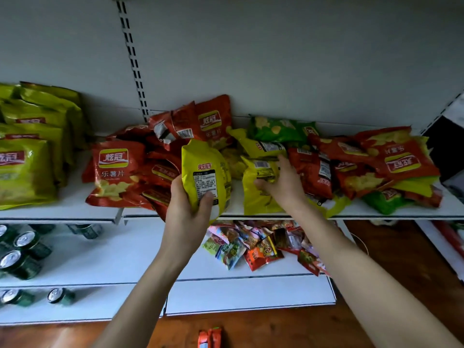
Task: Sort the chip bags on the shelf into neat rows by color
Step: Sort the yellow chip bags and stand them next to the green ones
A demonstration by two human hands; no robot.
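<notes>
**Left hand.** A yellow bag (204, 177) is being gripped by the left hand (188, 209). The thumb is being pressed on the printed back label, and the fingers are being wrapped round the bag's left edge. The bag is being held upright just in front of the shelf (75, 208), with its back face toward the camera. It is being held between the red pile (118, 172) and a second yellow bag (253, 197).

**Right hand.** The right hand (281, 183) is being rested on the second yellow bag, which is lying flat at the front of the shelf. The thumb is being pointed left across the bag and the fingers are being stretched toward its top edge. It cannot be told whether the bag is being pinched or only touched.

**Shelf contents.**
- At the far left, a yellow row (27, 169) of overlapping bags is being kept one behind another.
- Next to it, the red pile is lying loose, with several bags leaning on the back wall.
- A green bag (276, 130) is lying at the back, behind the second yellow bag.
- To the right, a mixed pile (376, 167) of red, green and yellow bags is lying overlapped, some of them upside down.

**Below.** On the lower shelf (125, 259), green cans (22, 249) are being stored at the left. A heap of small packets (251, 244) is lying beneath the right forearm. An orange packet (209, 337) is lying on the floor (276, 330) at the bottom edge of the view.
</notes>
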